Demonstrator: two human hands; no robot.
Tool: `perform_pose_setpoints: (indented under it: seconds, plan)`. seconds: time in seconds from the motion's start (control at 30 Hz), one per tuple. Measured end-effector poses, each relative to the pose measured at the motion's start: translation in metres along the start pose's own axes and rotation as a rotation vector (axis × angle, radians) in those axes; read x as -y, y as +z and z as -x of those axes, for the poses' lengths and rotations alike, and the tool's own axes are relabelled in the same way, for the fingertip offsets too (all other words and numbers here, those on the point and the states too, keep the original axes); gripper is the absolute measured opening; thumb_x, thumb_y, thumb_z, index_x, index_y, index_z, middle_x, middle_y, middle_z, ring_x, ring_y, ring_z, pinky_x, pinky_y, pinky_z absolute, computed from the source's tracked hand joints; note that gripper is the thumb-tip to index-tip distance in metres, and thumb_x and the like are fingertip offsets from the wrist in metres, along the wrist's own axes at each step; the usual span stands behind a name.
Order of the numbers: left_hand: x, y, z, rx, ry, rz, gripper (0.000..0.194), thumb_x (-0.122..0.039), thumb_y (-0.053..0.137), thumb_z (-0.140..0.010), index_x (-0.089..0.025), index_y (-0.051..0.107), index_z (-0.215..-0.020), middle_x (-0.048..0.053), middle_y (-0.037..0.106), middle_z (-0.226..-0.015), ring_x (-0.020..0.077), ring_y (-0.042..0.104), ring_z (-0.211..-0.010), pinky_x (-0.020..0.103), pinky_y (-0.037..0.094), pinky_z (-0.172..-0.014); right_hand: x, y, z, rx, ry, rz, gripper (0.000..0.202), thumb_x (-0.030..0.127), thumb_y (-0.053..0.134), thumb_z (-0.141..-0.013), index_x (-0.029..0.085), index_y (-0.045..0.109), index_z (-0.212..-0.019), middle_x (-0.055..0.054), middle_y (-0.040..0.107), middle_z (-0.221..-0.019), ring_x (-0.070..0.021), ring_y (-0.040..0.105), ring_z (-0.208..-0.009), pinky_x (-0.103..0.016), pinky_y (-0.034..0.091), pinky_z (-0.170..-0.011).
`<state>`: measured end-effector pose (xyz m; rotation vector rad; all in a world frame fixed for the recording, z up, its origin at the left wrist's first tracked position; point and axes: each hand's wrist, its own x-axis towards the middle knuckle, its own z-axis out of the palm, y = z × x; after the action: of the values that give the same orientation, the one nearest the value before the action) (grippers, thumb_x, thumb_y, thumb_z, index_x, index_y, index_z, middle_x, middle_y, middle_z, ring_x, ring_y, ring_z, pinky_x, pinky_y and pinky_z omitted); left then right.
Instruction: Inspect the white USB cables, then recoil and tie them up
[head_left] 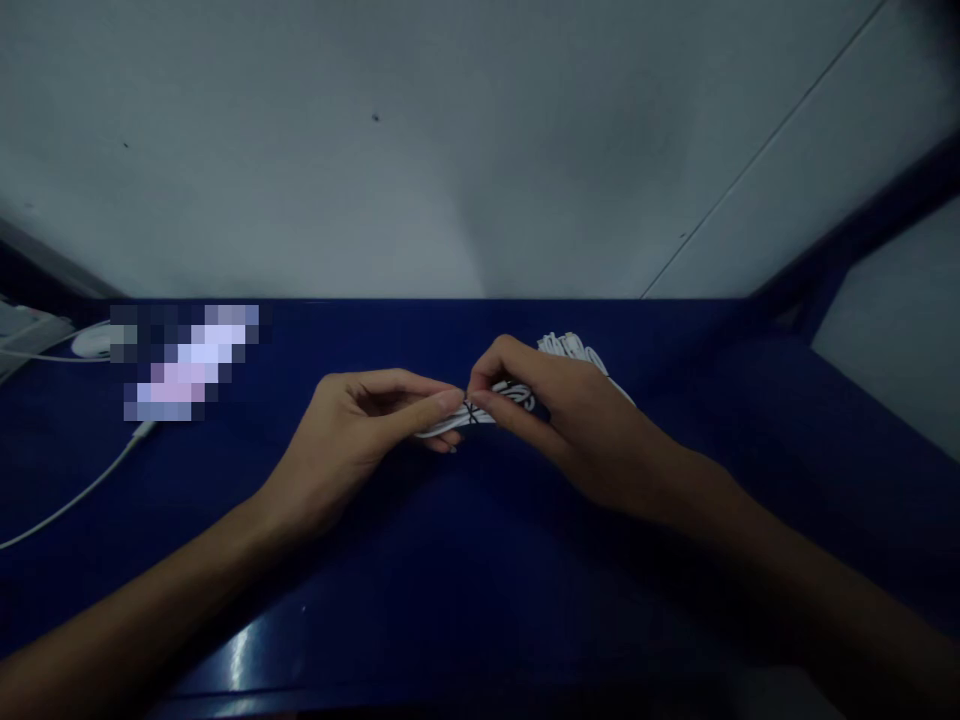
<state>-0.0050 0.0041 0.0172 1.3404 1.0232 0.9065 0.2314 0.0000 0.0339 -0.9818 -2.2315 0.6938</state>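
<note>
A coiled white cable [448, 422] is held in the middle, a little above the blue table. My left hand [367, 420] is closed on the coil's left end, thumb on top and fingers beneath. A thin black twist tie [472, 413] runs around the coil's middle. My right hand [555, 400] pinches thumb and forefinger together at the tie, the cable's right loops showing under its fingers. Behind the right hand lie more bundled white cables [570, 346], partly hidden by it.
On the blue table [420, 580], a blurred-out bright device [196, 362] lies at the left with a white cord [90, 500] plugged into its lower end. A white rounded object [96, 341] and a power strip [34, 328] sit farther left. A pale wall [360, 180] rises behind.
</note>
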Motion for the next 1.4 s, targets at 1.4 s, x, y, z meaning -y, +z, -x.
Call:
perform_pose_setpoints:
  seconds: [1.4]
  plan:
    - [0.004, 0.012, 0.005, -0.107, 0.097, -0.003, 0.022, -0.024, 0.101, -0.076, -0.02, 0.086, -0.092, 0.003, 0.087, -0.089, 0.02, 0.081, -0.083, 0.03, 0.065, -0.081, -0.004, -0.001, 0.004, -0.037, -0.308, 0.207, 0.031, 0.01, 0.065, -0.108, 0.022, 0.067, -0.137, -0.009, 0.072, -0.132, -0.0243, 0.065, -0.121, -0.041, 0.058, -0.098]
